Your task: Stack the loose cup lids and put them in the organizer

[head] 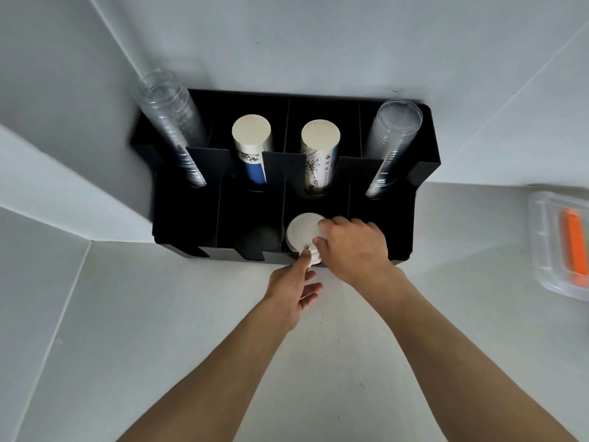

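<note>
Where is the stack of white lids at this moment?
In the head view the white lids sit in the organizer's front row, third compartment from the left, before a paper cup stack, under both hands.

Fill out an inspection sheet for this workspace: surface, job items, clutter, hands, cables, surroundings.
Surface: pale grey counter, bare in front of the organizer.
Job's things: stack of white lids sits in a front compartment of the black organizer, third from the left; a dark stack fills the compartment to its left.
Other stock: clear cups and in the outer rear slots, paper cups and in the middle ones.
Clutter: clear box with an orange item at the right edge.
Hands: right hand on the lids, fingers curled over the stack; left hand touches the stack's front edge with one finger.
Cables: nothing seen.
Surroundings: plain white walls.
</note>
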